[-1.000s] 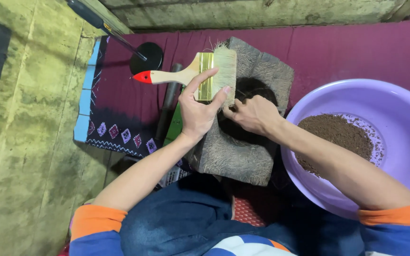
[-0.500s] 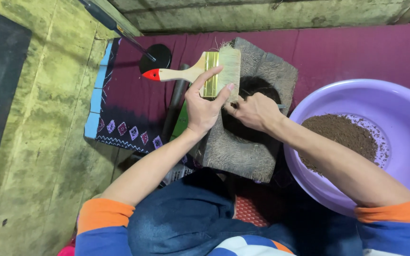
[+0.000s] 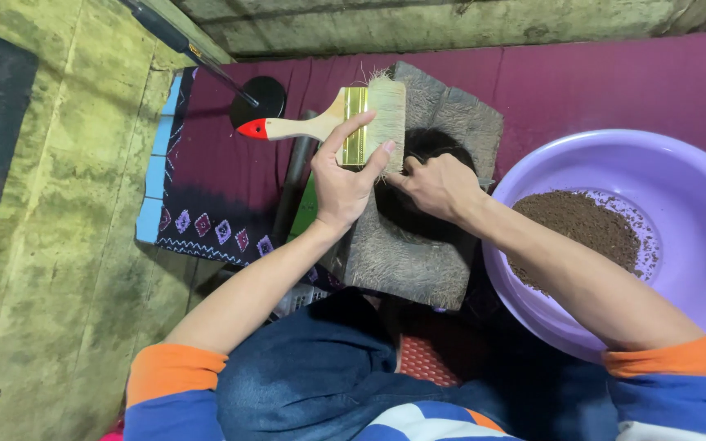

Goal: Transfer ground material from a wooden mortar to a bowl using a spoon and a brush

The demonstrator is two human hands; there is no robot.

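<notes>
My left hand (image 3: 343, 181) grips a flat paintbrush (image 3: 345, 122) by its gold metal band; the brush has a pale wooden handle with a red tip and light bristles. Its bristles rest on a rough grey-brown fibrous block (image 3: 418, 245) that stands in front of my knees. My right hand (image 3: 437, 184) is closed over a dark round mass (image 3: 418, 149) lying on top of that block, right beside the bristles. What the right fingers pinch is hidden.
A lilac plastic basin (image 3: 696, 188) with a heap of brown granular material (image 3: 582, 229) stands at the right. A maroon patterned cloth (image 3: 214, 188) covers the floor. A black round base with a rod (image 3: 259, 96) is behind the brush. A mossy concrete floor (image 3: 51, 245) lies left.
The brush and my left hand have shifted slightly toward the far edge of the block. My right hand stays on the dark mass. The view has drifted a little.
</notes>
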